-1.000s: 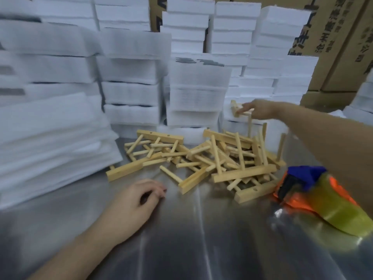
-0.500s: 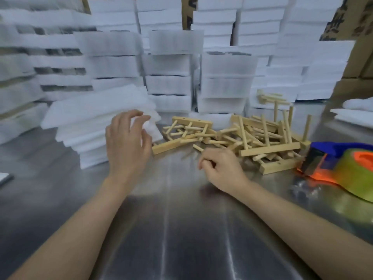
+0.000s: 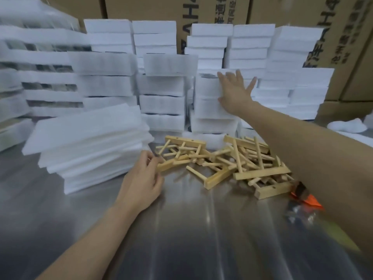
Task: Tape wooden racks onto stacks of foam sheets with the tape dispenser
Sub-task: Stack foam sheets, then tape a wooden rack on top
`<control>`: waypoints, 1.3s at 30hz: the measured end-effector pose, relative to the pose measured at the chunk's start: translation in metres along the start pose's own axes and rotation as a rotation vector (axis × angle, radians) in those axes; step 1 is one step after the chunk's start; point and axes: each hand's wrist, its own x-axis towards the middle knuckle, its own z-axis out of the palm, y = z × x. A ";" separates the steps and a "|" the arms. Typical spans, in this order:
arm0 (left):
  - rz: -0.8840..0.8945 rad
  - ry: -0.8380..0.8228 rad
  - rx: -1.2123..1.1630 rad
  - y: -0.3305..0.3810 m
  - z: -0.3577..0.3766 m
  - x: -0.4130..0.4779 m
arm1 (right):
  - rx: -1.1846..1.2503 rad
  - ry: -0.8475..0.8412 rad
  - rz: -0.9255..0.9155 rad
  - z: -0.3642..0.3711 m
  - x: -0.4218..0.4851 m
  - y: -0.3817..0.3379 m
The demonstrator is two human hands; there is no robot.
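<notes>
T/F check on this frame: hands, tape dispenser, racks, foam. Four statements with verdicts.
1. The right hand rests, fingers spread, against a foam stack. True.
2. The left hand holds the tape dispenser. False: it lies on the table beside the right forearm, and neither hand holds it.
3. The wooden racks lie in a jumbled pile. True.
4. A rack sits on top of the loose foam sheets. False: no rack shows on top.
</notes>
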 end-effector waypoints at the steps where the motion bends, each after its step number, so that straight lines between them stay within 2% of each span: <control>1: -0.028 -0.010 -0.014 -0.003 0.001 0.000 | 0.020 -0.039 0.022 0.000 0.010 -0.001; 5: -0.003 -0.037 -0.034 -0.005 0.005 0.001 | 0.109 -0.027 0.060 -0.002 0.020 -0.004; 7: -0.024 -0.046 -0.039 -0.005 0.004 0.001 | 0.244 0.004 0.077 -0.008 0.019 0.001; 9: -0.036 -0.052 -0.047 -0.005 0.004 0.001 | 0.376 0.085 0.089 -0.019 0.015 0.006; 11: -0.041 -0.052 -0.051 -0.004 0.003 0.001 | 0.410 0.163 0.099 -0.035 0.007 0.006; 16: -0.063 -0.046 -0.079 -0.002 0.001 -0.001 | 0.497 0.287 -0.007 -0.091 -0.036 0.000; 20: -0.032 -0.023 -0.160 0.001 -0.001 -0.001 | 0.558 0.322 -0.130 -0.125 -0.126 -0.018; 23: -0.082 0.024 -0.328 0.003 -0.003 -0.001 | 0.635 0.305 -0.296 -0.129 -0.219 -0.035; 26: -0.341 0.044 -0.630 0.005 -0.007 -0.005 | 0.638 0.253 -0.448 -0.107 -0.296 -0.049; 27: -0.455 0.073 -0.705 0.006 -0.007 -0.006 | 0.614 0.172 -0.429 -0.094 -0.316 -0.054; 29: -0.616 0.126 -0.648 0.006 -0.008 -0.007 | 0.613 -0.038 -0.305 -0.068 -0.338 -0.057; 30: -0.666 0.135 -0.597 0.007 -0.009 -0.007 | 0.602 -0.116 -0.249 -0.059 -0.343 -0.055; 31: -0.693 0.133 -0.590 0.009 -0.010 -0.006 | 0.561 -0.127 -0.259 -0.056 -0.343 -0.050; 33: -0.700 0.082 -0.667 0.016 -0.011 -0.007 | 0.607 -0.144 -0.361 -0.059 -0.332 -0.038; 35: -0.710 0.008 -0.779 0.020 -0.013 -0.005 | 0.889 -0.325 -0.362 -0.069 -0.308 -0.025; 36: -0.738 -0.018 -0.829 0.022 -0.015 -0.004 | 1.031 -0.331 -0.303 -0.070 -0.290 -0.017; 37: -0.767 -0.041 -0.872 0.023 -0.017 -0.003 | 1.061 -0.269 -0.234 -0.066 -0.271 -0.009; 39: -0.828 -0.096 -0.931 0.026 -0.022 -0.002 | 0.822 -0.154 -0.193 -0.047 -0.231 0.006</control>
